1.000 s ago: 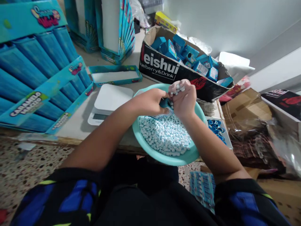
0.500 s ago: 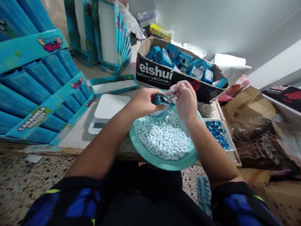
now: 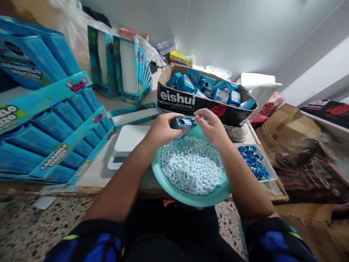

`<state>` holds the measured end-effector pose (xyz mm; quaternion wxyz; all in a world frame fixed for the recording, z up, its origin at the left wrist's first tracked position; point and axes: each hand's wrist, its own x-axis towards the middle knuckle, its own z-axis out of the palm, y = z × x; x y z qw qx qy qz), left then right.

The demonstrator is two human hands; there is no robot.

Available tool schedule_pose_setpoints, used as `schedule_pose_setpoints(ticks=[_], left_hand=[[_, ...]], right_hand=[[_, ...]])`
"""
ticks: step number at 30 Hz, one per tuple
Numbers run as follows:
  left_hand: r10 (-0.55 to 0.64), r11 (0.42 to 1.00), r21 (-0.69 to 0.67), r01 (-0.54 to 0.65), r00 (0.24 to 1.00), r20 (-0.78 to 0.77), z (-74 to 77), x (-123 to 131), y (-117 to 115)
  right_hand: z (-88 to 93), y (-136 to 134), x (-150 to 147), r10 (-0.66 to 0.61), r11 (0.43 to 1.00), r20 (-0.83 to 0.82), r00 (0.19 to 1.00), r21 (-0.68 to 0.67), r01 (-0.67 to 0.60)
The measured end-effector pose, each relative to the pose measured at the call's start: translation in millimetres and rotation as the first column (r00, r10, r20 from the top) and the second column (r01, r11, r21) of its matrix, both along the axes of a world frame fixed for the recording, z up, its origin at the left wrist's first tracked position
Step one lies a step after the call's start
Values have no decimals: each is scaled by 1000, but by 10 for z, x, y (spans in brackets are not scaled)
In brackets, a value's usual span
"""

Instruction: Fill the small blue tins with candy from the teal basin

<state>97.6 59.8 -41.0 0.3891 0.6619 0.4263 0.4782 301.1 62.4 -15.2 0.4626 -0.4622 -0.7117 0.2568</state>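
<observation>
My left hand (image 3: 161, 130) grips a small blue box (image 3: 183, 123) with a round hole in its end, held level over the far side of a teal bowl (image 3: 166, 183). The bowl is heaped with several small white-and-pale-blue candies (image 3: 192, 165). My right hand (image 3: 211, 125) is just right of the box, fingers curled with fingertips pinched at the box's end. Whether any candies remain in that hand is hidden.
A white scale (image 3: 127, 143) sits left of the bowl. Behind stands a black carton (image 3: 191, 103) full of small blue boxes. Blue display cartons (image 3: 51, 123) fill the left. A tray of blue rings (image 3: 255, 163) lies right, beside brown boxes.
The right hand, earlier raised with a fistful of candies above the box, has lowered to the box's end. The box now lies level with its hole facing me. The view has tilted up.
</observation>
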Motion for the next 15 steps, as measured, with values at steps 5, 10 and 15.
schedule_pose_setpoints(ticks=[5,10,15], left_hand=[[-15,1000,-10,14,1000,-16,20,-2,-9],[-33,998,-48,32,999,-21,20,-7,-19],[-13,1000,-4,12,998,-63,-35,-17,6]], right_hand=[[-78,55,28,25,999,138,990,-37,-20],[-33,67,71,-18,993,273,962,-107,49],[29,69,94,-112,985,326,939,-91,149]])
